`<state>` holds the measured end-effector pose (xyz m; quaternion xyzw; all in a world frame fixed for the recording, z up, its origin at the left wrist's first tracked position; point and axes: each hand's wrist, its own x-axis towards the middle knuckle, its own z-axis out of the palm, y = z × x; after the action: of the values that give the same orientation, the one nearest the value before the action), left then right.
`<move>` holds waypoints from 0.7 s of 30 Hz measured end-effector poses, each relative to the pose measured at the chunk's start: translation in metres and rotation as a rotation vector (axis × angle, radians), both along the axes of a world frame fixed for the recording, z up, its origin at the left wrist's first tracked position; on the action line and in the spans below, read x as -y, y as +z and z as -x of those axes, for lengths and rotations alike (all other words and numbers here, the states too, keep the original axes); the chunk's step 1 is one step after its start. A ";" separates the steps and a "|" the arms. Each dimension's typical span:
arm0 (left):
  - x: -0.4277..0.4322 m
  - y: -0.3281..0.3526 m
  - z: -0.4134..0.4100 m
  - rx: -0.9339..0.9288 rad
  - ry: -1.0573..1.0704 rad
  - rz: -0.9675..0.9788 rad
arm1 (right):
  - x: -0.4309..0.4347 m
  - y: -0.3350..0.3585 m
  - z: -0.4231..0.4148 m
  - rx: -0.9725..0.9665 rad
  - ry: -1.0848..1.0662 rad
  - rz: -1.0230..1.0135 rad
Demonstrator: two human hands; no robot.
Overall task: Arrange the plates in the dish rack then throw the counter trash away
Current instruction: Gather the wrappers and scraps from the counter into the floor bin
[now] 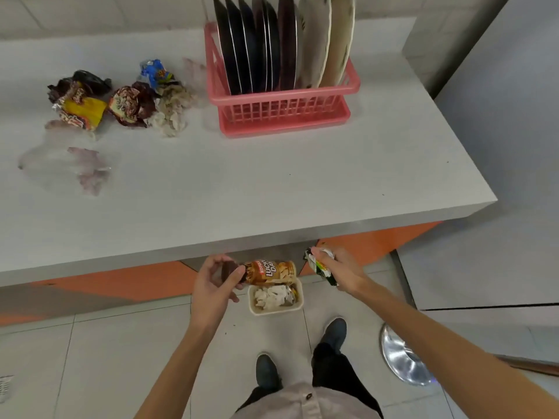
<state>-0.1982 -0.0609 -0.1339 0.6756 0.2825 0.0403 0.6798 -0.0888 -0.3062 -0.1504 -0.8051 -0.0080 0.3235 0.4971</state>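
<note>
Several plates (pixel 266 46), dark ones and two pale ones, stand upright in the pink dish rack (pixel 284 107) at the back of the white counter (pixel 242 182). My left hand (pixel 216 278) pinches the dark end of a brown snack wrapper (pixel 272 272) just above a small cream bin (pixel 298 308) on the floor, which holds crumpled paper. My right hand (pixel 340 272) grips a green and white crumpled wrapper (pixel 319 266) beside the bin, below the counter's front edge. More crumpled wrappers (pixel 121 101) lie in a pile on the counter's left.
Clear plastic scraps (pixel 87 170) lie on the counter's near left. My two dark shoes (pixel 302 352) stand on the tiled floor behind the bin. A shiny metal disc (pixel 402 358) lies on the floor at the right. A wall stands right of the counter.
</note>
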 end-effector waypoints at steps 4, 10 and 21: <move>-0.012 -0.016 0.025 -0.093 -0.025 -0.048 | -0.003 -0.017 0.027 -0.132 0.019 0.066; -0.007 -0.036 0.039 -0.203 -0.075 -0.157 | 0.009 -0.043 0.048 -0.200 0.068 0.181; 0.047 -0.076 0.042 -0.353 -0.137 -0.260 | 0.049 -0.104 0.052 -0.249 0.170 0.335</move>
<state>-0.2398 -0.1075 -0.2097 0.7716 0.3427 -0.0888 0.5284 -0.1410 -0.3556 -0.2540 -0.8268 0.0395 0.4578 0.3243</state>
